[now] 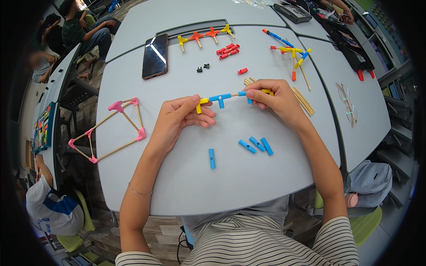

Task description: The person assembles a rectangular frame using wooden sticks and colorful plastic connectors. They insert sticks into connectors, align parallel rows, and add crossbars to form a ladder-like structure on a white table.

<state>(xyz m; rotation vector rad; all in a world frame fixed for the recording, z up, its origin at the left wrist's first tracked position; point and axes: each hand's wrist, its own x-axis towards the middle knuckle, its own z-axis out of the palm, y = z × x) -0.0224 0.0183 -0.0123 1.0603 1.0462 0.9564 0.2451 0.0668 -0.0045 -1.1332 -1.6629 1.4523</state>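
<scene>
Through the head camera I see a chain (217, 98) of yellow and blue connectors and thin wood held crosswise over the middle of the pale table (177, 188), the left hand (176, 117) pinching its yellow left end, the right hand (282, 101) gripping a blue piece toward the other end between thumb and fingers. Four blue tubes (257, 143) lie on the wearer's side of it, and loose sticks (303, 101) rest just beside the right hand. A pink frame (141, 133) sits at left, with a phone (155, 57) farther back.
</scene>
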